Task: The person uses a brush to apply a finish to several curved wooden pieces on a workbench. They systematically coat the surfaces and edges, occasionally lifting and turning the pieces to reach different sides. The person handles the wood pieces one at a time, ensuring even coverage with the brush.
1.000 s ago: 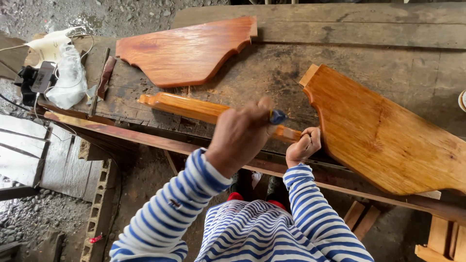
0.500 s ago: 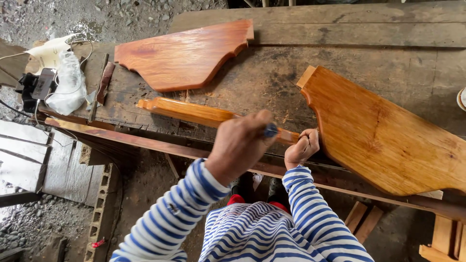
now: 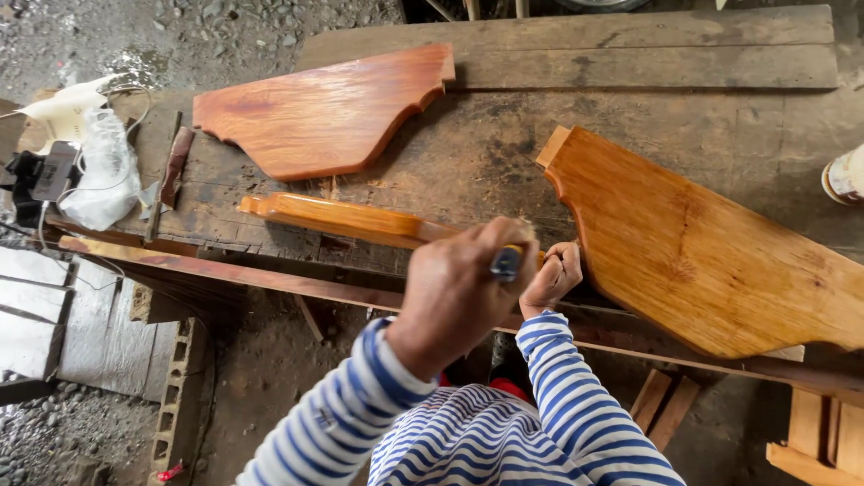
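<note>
A: Entry. Your left hand (image 3: 454, 292) is fisted round a slim tool with a dark blue handle (image 3: 506, 261), poised over the near end of the narrow glossy orange-brown wooden strip (image 3: 337, 218). Your right hand (image 3: 553, 274) is curled shut, pressing that same end; whether it pinches the strip or only rests on it, I cannot tell.

B: Where does the strip lie?

A: Flat on the worn grey plank workbench (image 3: 630, 67), near its front edge, between the reddish scalloped board (image 3: 328, 112) behind it and the large amber scalloped board (image 3: 702, 252) to its right.

B: Risks?

A: Judgement only. Your right knuckles sit just beside the tool tip; a slip off the slick varnish could drive it into them. The strip's far end is free, so a hard push may pivot it. The amber board overhangs the bench front; a nudge from your forearm could tip it.
</note>
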